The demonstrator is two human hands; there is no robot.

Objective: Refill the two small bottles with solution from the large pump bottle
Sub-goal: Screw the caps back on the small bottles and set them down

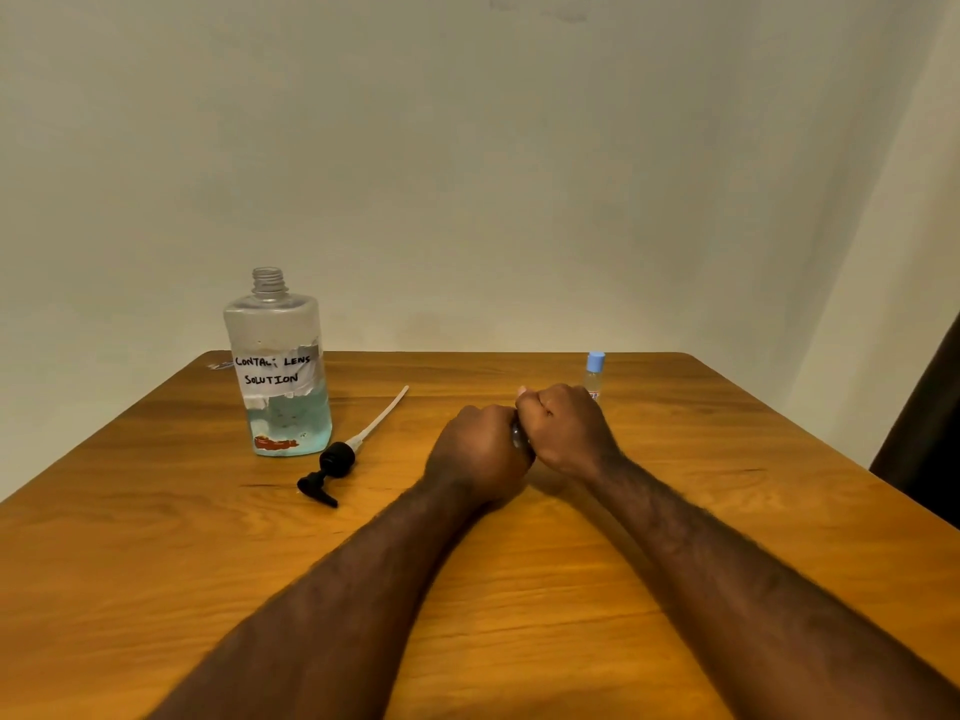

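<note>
Pump (pixel 330 467) off big bottle (pixel 280 366); left hand (pixel 480 454) and right hand (pixel 563 428) clasp one small bottle (pixel 521 439) mid-frame; capped bottle (pixel 594 374) waits

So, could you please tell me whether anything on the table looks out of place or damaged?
Nothing is spilled. The pump head lies on its side on the table beside the open large bottle, whose handwritten label looks torn. Both hands hide one small bottle.

A glossy orange-brown wooden table (pixel 675 511) spreads beneath the grip, a plain cream wall (pixel 519 174) beyond it, a dark drape (pixel 924 449) far right.
</note>
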